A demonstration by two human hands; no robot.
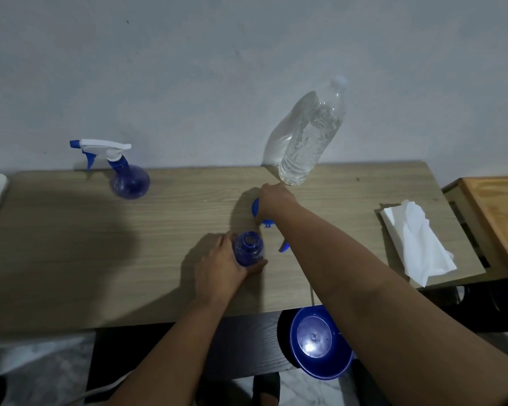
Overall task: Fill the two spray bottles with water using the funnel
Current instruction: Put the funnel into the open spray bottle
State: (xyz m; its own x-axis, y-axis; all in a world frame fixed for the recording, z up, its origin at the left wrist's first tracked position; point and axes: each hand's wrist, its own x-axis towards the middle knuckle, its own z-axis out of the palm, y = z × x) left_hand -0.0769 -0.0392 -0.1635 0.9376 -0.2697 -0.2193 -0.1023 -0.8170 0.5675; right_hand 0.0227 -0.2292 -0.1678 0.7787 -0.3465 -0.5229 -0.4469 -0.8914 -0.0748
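Observation:
My left hand [220, 268] grips an uncapped blue spray bottle [248, 249] standing upright near the middle of the wooden table [165, 227]. Just beyond it my right hand [272, 200] reaches over a blue funnel [256, 208] and covers most of it; the fingers are hidden, so the grasp is unclear. A blue piece of a spray head [284, 247] peeks out under my right forearm. A second blue spray bottle [128, 178] with its white trigger head on stands at the back left. A large clear water bottle [313, 136], capped, stands by the wall.
A white tissue pack [417, 244] lies at the table's right end. A blue bowl-like dish [320, 342] sits below the front edge on a dark surface. A wooden piece of furniture [496, 212] stands to the right.

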